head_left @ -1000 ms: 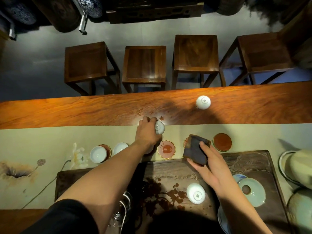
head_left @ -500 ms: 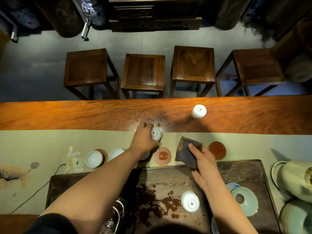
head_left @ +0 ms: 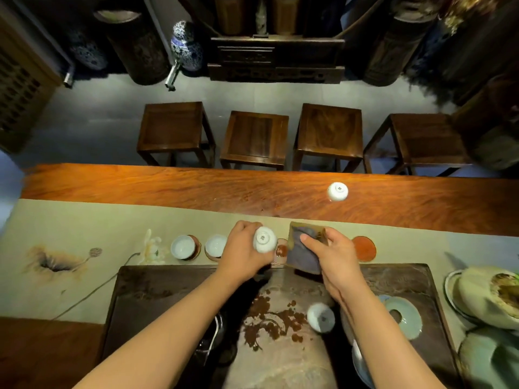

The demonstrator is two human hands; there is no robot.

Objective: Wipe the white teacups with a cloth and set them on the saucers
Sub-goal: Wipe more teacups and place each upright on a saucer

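Note:
My left hand (head_left: 243, 252) grips a white teacup (head_left: 264, 239), its foot turned towards me, above the row of saucers. My right hand (head_left: 334, 254) holds a dark folded cloth (head_left: 304, 248) just right of that cup, not quite touching it. Two white cups (head_left: 184, 246) (head_left: 215, 245) stand upright on red-brown saucers at the left. A saucer (head_left: 281, 250) shows between my hands and a bare red saucer (head_left: 364, 248) lies to the right. One upturned cup (head_left: 337, 191) stands on the wooden tabletop, another (head_left: 321, 317) on the dark tea tray (head_left: 134, 287).
A pale runner (head_left: 84, 228) with a lotus painting covers the near half of the long wooden table (head_left: 168, 186). A celadon lid (head_left: 404, 321) lies on the tray's right side, crumpled cloths and dishes (head_left: 488, 299) beyond it. Several wooden stools (head_left: 254, 136) stand behind the table.
My left hand has lifted the cup off the tabletop and brought it back over the saucers. My right hand has brought the cloth in beside the cup.

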